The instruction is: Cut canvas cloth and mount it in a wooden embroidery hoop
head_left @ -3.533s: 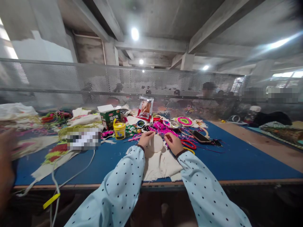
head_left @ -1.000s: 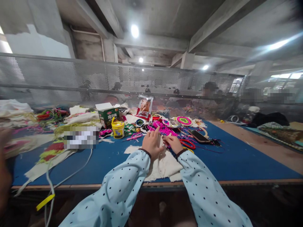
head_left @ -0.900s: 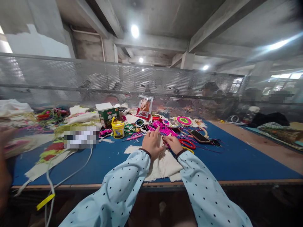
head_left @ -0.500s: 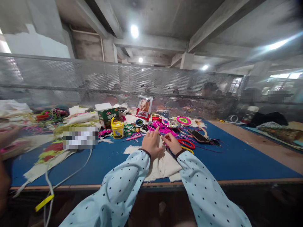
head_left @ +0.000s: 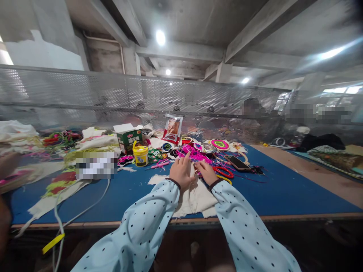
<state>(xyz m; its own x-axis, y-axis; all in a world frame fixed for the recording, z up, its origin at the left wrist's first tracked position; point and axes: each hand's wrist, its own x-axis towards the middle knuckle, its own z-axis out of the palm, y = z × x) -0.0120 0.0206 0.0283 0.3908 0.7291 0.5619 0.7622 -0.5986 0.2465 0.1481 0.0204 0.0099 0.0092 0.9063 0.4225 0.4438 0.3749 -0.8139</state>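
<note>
Compared with 3.5 s ago, the left hand (head_left: 182, 173) has shifted from pinching the edge of the off-white woven cloth (head_left: 200, 198) to lying over it, fingers spread and open, covering the pale round area that showed between the 2 hands. The right hand (head_left: 206, 172) is at the cloth's far right edge, fingers bent inward; whether they grip anything cannot be told. The cloth lies at the near edge of a blue-topped table (head_left: 272, 194), in front of tangled bright-pink yarn (head_left: 195, 155). Left of the yarn stand a yellow plastic tub (head_left: 141, 156) and a dark green cardboard box (head_left: 129, 139); right of it lies a black-screened phone (head_left: 237, 163). Behind rises a grey perforated metal partition (head_left: 85, 90), under a concrete-beamed ceiling (head_left: 184, 22).
</note>
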